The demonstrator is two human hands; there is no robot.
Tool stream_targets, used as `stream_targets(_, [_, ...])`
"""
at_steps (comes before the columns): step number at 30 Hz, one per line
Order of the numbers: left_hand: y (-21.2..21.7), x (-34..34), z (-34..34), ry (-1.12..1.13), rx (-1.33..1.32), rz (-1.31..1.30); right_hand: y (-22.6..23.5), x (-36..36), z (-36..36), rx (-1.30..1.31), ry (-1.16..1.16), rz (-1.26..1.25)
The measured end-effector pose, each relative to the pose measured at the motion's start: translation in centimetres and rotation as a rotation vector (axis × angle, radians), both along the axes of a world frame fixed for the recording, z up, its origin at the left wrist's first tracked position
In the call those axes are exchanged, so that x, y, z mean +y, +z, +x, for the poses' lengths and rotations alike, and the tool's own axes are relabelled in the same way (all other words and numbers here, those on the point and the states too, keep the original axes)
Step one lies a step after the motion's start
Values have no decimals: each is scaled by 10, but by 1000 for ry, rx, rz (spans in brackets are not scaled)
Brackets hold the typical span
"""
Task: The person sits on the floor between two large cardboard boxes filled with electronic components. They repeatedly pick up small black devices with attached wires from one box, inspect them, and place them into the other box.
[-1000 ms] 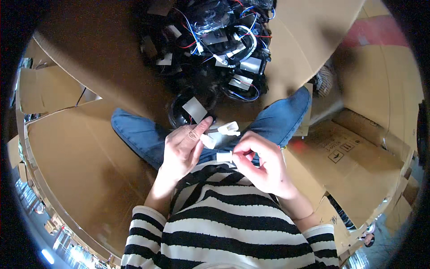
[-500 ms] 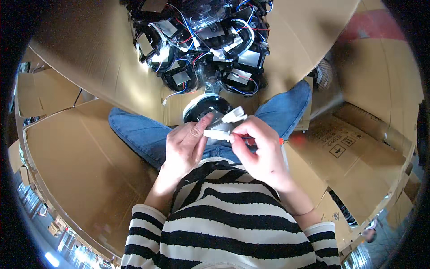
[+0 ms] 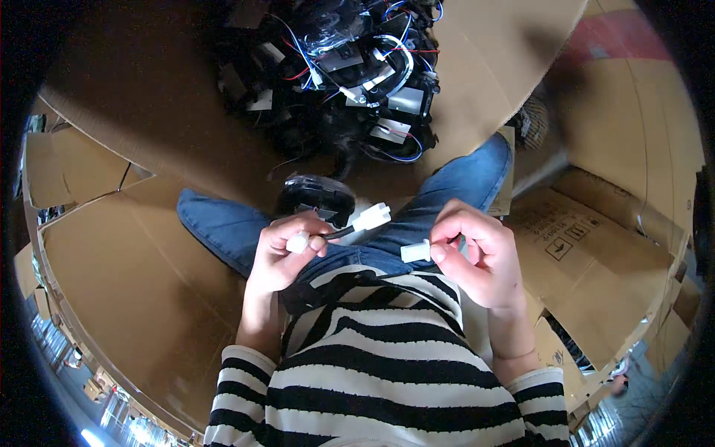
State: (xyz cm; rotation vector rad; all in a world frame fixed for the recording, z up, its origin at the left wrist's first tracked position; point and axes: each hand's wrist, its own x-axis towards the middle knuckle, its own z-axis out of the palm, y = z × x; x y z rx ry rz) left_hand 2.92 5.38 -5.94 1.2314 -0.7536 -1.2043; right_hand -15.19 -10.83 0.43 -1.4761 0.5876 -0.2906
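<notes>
**Op:** Since half a second ago, both hands are sitting lower and wider apart. They were bunched together over one white piece; now the left hand [image 3: 287, 249] and right hand [image 3: 477, 257] are well apart above the lap.

**Obs:** What is each one gripping?

**Op:** Left fingers are closed on a small white cap [image 3: 298, 242] and a black lead; that lead is running up to a white connector plug [image 3: 371, 217] sticking out to the right of the hand. Right thumb and fingers are pinching a separate white connector piece [image 3: 415, 251], its open end facing left.

**Obs:** So the two ends are parted?

**Op:** Parted, with a clear gap between them. A black round module [image 3: 316, 200] is resting on the jeans [image 3: 223, 223] just beyond the left hand; the heap of wired modules [image 3: 350, 67] is lying farther off on cardboard [image 3: 134, 127].

**Obs:** Handling advice?

**Op:** I'm judging it best to grip the housings, not the wire, and keep both ends level and square so nothing is bending.
</notes>
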Motion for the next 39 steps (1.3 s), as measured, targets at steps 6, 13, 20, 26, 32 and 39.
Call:
stream_targets(6, [2,-8,7,-142,-148,-99,2,-5,4,20,37,-25])
stream_targets(13, [5,-18,9,-226,-202,-169,-1,-5,4,0,136,-293])
stream_targets(20, [14,-14,21,-312,-275,-13,7,-11,-5,76,134,-138])
stream_targets(26, [12,-14,21,-355,-282,-99,0,-3,-4,66,135,-286])
stream_targets(32, [22,-23,17,-363,-379,-24,-4,-8,-8,27,104,-221])
stream_targets(39, [126,-82,35,-487,-670,72,4,-24,-49,76,-166,17])
